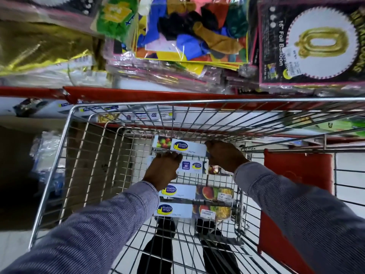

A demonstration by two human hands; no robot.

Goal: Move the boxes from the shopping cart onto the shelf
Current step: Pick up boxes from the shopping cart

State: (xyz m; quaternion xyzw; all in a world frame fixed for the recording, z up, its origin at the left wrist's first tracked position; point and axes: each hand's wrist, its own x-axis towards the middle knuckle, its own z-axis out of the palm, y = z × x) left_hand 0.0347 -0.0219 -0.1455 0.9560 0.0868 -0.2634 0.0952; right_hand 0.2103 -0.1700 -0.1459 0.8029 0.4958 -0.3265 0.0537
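Both hands, left (165, 169) and right (225, 155), closed on top box (180, 146) in cart (88, 135); three more boxes left, shelf (138, 94) still waiting.

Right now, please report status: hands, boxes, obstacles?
Both hands, left hand and right hand, gripping top cling film box inside cart. Three more boxes below. Nothing blocking.

Wire shopping cart (68, 139), cling-film boxes (176, 191) on its floor
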